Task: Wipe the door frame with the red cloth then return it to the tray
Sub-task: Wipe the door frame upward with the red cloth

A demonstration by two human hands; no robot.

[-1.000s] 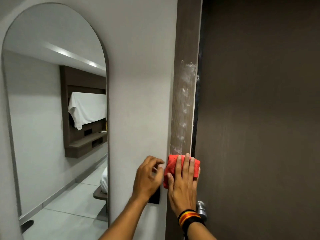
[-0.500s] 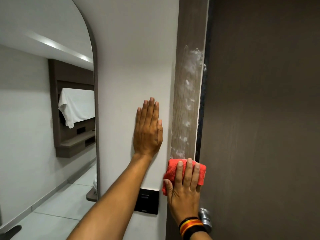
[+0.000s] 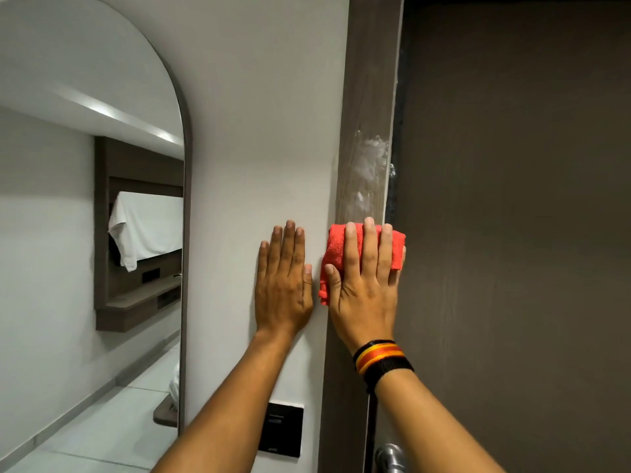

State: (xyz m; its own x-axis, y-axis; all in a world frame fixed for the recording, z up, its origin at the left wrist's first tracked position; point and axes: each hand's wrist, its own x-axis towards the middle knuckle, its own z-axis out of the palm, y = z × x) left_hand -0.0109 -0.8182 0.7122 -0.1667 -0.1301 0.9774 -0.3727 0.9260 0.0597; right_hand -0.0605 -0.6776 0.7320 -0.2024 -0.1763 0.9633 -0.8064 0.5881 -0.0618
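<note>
The brown wooden door frame runs vertically up the middle, with white smears on it. My right hand presses the folded red cloth flat against the frame, just below the smears. Flat on the white wall, fingers together, my left hand rests beside the frame and holds nothing. No tray is in view.
The dark door fills the right side, with its metal handle at the bottom. A black switch plate sits low on the wall. An arched mirror on the left reflects the room.
My right hand has slid the red cloth up the frame, and the lower smears are gone. My left hand went from the switch plate to lying flat on the wall.
</note>
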